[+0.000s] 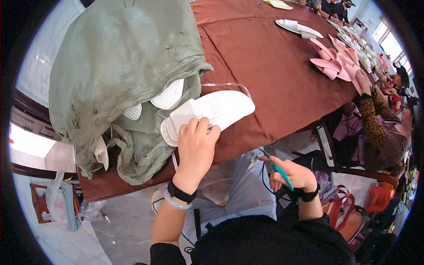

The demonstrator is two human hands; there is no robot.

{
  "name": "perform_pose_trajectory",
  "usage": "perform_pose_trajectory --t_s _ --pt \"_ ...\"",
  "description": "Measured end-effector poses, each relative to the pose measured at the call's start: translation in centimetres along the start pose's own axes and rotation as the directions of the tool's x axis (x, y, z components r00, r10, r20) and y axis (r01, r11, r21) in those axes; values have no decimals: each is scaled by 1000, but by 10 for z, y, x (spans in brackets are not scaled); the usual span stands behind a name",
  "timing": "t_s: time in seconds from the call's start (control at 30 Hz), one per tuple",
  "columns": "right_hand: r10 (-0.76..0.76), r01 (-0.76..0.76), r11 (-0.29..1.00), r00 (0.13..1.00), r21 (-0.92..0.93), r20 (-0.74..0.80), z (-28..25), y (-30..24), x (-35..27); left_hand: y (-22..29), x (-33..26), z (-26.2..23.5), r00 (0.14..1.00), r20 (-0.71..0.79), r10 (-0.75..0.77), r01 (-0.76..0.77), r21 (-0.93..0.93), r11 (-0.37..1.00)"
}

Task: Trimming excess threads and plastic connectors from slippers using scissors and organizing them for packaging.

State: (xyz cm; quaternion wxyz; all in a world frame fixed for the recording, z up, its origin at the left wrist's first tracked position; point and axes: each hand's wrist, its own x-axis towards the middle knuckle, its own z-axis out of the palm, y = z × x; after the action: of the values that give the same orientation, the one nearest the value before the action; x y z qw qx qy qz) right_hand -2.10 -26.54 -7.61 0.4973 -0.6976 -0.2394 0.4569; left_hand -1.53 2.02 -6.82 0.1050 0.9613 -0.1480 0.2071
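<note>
While your right hand sits low over your lap, its fingers are closed around a pair of teal-handled scissors, blades pointing up and left. Your left hand reaches up to the table edge and grips a white slipper by its strap end, the sole lying flat on the brown tablecloth. Just beside it, more white slippers poke out of a green mesh sack slumped on the table. Farther along, pink slippers and another white pair lie near a seated person, whose hands seem busy, though the edge blur makes that uncertain.
</note>
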Motion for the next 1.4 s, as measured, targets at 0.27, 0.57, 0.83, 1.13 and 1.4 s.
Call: perform_pose_trajectory --t_s 0.27,0.57,0.83,1.13,1.4 --pt "-362 233 776 925 586 112 37 3 24 -8 -23 -24 940 125 -317 254 -878 406" --pt "-306 187 812 943 552 130 87 -10 67 11 -94 -72 907 12 -422 120 -966 230" --pt "-241 132 833 961 538 137 92 -14 79 5 -116 -65 906 -44 -420 33 -984 175" --pt "-119 69 880 990 471 77 93 -29 80 5 -126 -62 937 -5 -350 25 -996 81" --pt "-259 343 805 937 485 -232 81 -36 70 -16 -188 -108 658 -194 -728 -304 -953 -21"
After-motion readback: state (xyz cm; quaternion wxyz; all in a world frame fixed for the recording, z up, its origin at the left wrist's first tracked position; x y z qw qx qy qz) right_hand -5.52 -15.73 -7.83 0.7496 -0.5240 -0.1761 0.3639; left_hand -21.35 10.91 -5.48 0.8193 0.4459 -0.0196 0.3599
